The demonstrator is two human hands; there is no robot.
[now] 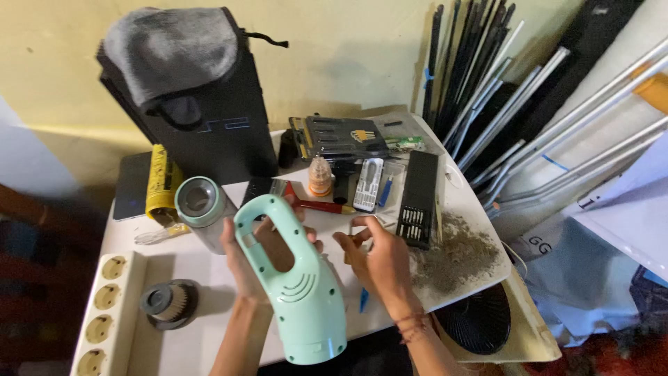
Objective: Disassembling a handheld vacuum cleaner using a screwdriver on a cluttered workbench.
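Head view: my left hand (243,261) grips the mint handheld vacuum (296,285); my right hand (376,261) is half-curled, its hold unclear.

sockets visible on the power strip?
4. All on the cream power strip at the table's left edge, in one row: top, second, third, bottom. The bottom one is cut by the frame; more may lie below.
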